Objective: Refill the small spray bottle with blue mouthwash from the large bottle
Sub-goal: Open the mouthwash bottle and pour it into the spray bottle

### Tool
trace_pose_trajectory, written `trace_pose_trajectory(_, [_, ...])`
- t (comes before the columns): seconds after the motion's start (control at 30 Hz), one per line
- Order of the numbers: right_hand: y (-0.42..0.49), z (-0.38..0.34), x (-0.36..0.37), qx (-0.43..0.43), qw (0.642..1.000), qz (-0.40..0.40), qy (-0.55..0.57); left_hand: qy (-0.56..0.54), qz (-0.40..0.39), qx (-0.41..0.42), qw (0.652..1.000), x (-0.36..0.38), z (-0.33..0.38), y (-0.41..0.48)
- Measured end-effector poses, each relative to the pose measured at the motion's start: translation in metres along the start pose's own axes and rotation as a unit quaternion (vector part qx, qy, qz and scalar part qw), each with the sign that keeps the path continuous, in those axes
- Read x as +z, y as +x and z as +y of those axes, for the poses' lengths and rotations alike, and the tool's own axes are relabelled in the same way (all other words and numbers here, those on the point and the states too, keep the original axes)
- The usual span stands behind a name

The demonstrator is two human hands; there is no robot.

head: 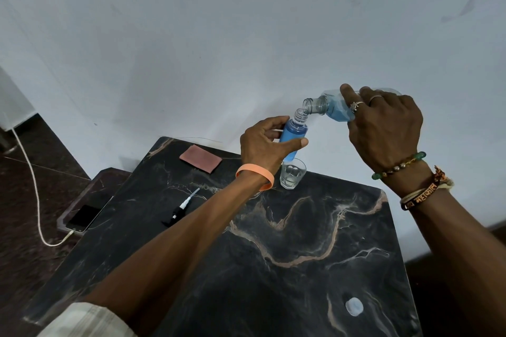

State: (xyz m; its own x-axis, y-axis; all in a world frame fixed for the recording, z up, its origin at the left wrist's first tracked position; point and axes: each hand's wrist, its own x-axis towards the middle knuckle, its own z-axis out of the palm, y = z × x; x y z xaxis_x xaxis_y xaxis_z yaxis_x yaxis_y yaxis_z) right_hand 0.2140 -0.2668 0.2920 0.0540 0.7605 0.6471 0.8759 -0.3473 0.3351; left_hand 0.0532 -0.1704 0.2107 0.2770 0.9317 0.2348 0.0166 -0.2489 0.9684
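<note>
You're in a plain home room: a black marble table [301, 254] pushed against a bare pale wall [219, 35], a drinking glass [292, 173] at twelve o'clock, a phone [83, 218] charging on its cable [32, 186] at nine o'clock.

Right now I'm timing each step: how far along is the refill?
Done: the spray pump is off and lies on the table. In hand: the right hand tips the large bottle mouth to mouth with the small bottle, held by the left hand and blue nearly to the shoulder. Left: stop pouring, refit the pump.
</note>
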Motion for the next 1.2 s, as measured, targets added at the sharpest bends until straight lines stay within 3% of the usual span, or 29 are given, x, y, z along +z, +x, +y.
trace_pose_trajectory(1.2, [0.0014, 0.0001, 0.0034, -0.01, 1.0, 0.015, -0.013, -0.018, 0.007, 0.001, 1.0, -0.0006, -0.0023, 0.0022])
